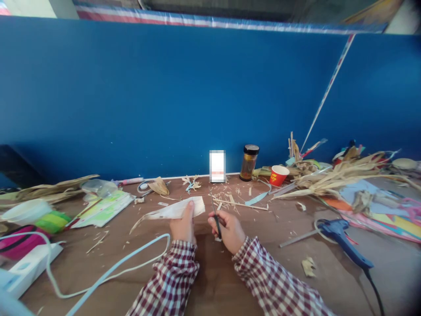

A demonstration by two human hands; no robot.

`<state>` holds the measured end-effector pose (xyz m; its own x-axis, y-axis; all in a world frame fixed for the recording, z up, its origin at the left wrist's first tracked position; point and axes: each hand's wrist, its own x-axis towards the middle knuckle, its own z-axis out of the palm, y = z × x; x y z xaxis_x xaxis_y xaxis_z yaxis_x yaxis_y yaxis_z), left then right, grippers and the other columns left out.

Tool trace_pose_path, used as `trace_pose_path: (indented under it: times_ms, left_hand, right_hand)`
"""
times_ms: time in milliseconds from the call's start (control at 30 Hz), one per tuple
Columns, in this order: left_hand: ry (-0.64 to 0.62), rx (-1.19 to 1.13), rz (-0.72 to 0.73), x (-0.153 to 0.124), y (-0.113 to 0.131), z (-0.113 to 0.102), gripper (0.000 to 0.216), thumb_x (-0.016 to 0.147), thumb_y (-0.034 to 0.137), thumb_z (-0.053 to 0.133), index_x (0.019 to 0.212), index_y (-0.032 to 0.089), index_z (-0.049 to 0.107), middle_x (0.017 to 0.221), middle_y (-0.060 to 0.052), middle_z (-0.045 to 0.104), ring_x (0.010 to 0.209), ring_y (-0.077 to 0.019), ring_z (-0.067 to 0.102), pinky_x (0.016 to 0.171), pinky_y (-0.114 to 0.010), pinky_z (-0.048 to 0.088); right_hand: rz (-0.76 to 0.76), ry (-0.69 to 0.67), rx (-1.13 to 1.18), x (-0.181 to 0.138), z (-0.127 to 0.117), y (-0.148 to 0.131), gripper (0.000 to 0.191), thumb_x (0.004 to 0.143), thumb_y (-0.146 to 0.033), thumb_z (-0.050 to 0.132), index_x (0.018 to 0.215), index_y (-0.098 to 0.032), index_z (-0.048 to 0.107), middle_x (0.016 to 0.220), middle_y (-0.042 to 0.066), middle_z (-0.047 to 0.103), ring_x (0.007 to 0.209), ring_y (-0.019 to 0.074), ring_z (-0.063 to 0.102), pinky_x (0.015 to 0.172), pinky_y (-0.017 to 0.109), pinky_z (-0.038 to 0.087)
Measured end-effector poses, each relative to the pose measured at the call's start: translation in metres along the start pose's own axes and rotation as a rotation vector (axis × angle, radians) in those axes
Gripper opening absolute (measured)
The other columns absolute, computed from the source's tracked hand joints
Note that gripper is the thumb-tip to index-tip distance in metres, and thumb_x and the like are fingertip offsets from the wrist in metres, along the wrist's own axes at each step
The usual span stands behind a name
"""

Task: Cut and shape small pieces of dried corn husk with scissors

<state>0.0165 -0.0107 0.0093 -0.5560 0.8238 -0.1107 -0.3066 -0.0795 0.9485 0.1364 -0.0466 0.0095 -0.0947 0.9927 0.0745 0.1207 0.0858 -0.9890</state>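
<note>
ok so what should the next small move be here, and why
Probably ease the scissors toward the pale husk: the left hand grips it with one end free, and the right hand holds the scissors just beside that end.

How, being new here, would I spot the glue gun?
On the brown table, look right of the person's right hand. The glue gun lies there, blue and pistol-shaped; its trailing black cord sets it apart from the pale husks behind.
</note>
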Motion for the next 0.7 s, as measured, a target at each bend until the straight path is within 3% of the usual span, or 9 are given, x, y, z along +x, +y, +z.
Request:
trace_pose_path:
  times_ms: [133, 233, 400, 567, 700]
  left_hand:
    - [-0.056, -0.033, -0.066, 0.0, -0.001, 0.003, 0.036, 0.054, 0.036, 0.075, 0.075, 0.01, 0.062, 0.057, -0.001, 0.056, 0.039, -0.0059, 0.042, 0.032, -0.018, 0.032]
    - [-0.093, -0.051, -0.142, -0.001, -0.001, 0.004, 0.033, 0.055, 0.03, 0.076, 0.081, 0.013, 0.063, 0.075, -0.007, 0.064, 0.051, -0.0096, 0.054, 0.037, -0.018, 0.04]
    - [-0.14, -0.137, -0.211, -0.002, 0.0, 0.005, 0.023, 0.058, 0.016, 0.073, 0.078, 0.015, 0.062, 0.078, -0.006, 0.065, 0.062, -0.0135, 0.06, 0.045, -0.021, 0.048]
    - [-0.155, -0.165, -0.256, -0.002, -0.002, 0.005, 0.018, 0.062, 0.012, 0.07, 0.077, 0.018, 0.061, 0.077, -0.006, 0.066, 0.061, -0.0137, 0.061, 0.046, -0.021, 0.05]
    - [-0.192, -0.192, -0.302, -0.001, -0.004, 0.004, 0.018, 0.063, 0.012, 0.069, 0.077, 0.019, 0.061, 0.077, -0.005, 0.067, 0.061, -0.0138, 0.061, 0.048, -0.022, 0.051]
  right_hand:
    - [-0.056, 0.228, -0.543, 0.008, -0.025, 0.0, 0.033, 0.072, -0.041, 0.06, 0.099, -0.024, 0.051, 0.055, -0.005, 0.055, 0.053, 0.0136, 0.051, 0.049, 0.022, 0.031]
    - [-0.006, 0.289, -0.807, 0.012, -0.045, -0.001, 0.028, 0.07, -0.041, 0.062, 0.091, -0.026, 0.051, 0.064, -0.004, 0.06, 0.059, 0.0146, 0.055, 0.05, 0.023, 0.028]
    - [0.112, 0.285, -0.912, 0.018, -0.062, 0.003, 0.036, 0.064, -0.039, 0.069, 0.092, -0.025, 0.051, 0.075, -0.002, 0.062, 0.074, 0.0168, 0.058, 0.057, 0.023, 0.032]
    - [0.104, 0.277, -0.874, 0.022, -0.065, 0.012, 0.052, 0.06, -0.04, 0.071, 0.104, -0.023, 0.051, 0.087, 0.003, 0.063, 0.089, 0.0211, 0.055, 0.072, 0.027, 0.038]
    - [0.023, 0.301, -0.912, 0.024, -0.066, 0.015, 0.065, 0.063, -0.04, 0.068, 0.119, -0.018, 0.045, 0.109, 0.009, 0.058, 0.101, 0.026, 0.051, 0.085, 0.031, 0.037]
